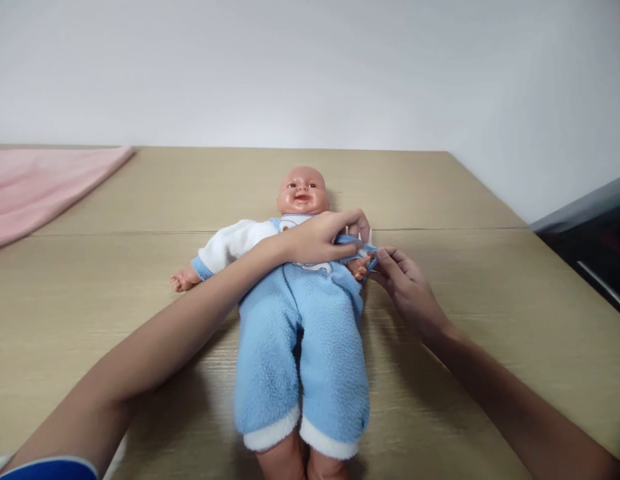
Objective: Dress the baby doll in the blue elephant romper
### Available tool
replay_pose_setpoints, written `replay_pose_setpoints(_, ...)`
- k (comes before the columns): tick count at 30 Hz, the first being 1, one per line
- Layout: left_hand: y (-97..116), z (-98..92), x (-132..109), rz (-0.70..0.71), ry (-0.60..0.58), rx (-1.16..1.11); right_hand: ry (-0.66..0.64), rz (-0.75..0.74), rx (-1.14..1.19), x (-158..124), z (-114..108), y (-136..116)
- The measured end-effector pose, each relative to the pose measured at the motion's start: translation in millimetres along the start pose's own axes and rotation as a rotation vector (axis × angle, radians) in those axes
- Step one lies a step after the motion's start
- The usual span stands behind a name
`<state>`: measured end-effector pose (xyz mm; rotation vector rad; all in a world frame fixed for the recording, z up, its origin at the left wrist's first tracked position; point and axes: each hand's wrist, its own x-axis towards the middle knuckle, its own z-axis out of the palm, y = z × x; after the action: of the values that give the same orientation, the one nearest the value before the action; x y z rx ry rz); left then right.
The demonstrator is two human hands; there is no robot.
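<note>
A baby doll (303, 193) lies on its back, head away from me, in a blue and white fleece outfit (270, 327). Its sleeve on the left side of the view is on, with the doll's hand out of the cuff. Reaching across the chest, my left hand (330, 235) pinches the blue-edged sleeve (366, 251) on the right side. My right hand (403, 280) holds the edge of that same sleeve between thumb and fingers. Between my hands, the doll's small hand (359, 268) shows beside the blue edging.
The doll rests on a light wooden table (155, 193) with a seam across it. A pink cloth (45, 187) lies at the far left. A pale wall (290, 73) stands behind, and a dark object (595, 240) is beyond the table's right edge.
</note>
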<state>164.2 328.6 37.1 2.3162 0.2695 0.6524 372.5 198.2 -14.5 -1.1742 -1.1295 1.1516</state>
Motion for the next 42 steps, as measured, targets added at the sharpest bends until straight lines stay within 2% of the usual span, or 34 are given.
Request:
replay_pose_setpoints(10,-9.0,2.7,5.1,-0.024,0.040,0.114,0.041,-0.100,-0.195,5.2,-3.1,5.3)
replay_pose_setpoints(13,-5.1,3.5,4.5,0.000,0.027,0.116,0.047,0.013,-0.079,8.5,-1.2,3.4)
replay_pose_setpoints(17,1.0,5.1,3.7,0.052,-0.002,0.236,0.075,0.167,0.006,12.9,1.6,1.3)
replay_pose_setpoints(19,2.1,5.7,3.6,0.077,0.000,0.310,0.095,0.117,-0.049,13.4,2.0,1.9)
replay_pose_setpoints(24,0.9,6.2,3.6,0.058,-0.009,0.370,0.175,-0.141,-0.307,13.5,2.6,5.6)
replay_pose_setpoints(31,-1.3,6.3,6.6,-0.021,0.000,0.330,0.142,-0.150,-0.191,28.8,6.3,9.8)
replay_pose_setpoints(35,-5.2,5.2,10.9,-0.088,0.009,0.245,0.115,-0.094,-0.170,42.7,6.0,8.2)
replay_pose_setpoints(42,-15.8,6.3,14.1,-0.161,0.118,0.001,0.047,0.094,-0.136,65.5,3.1,0.2)
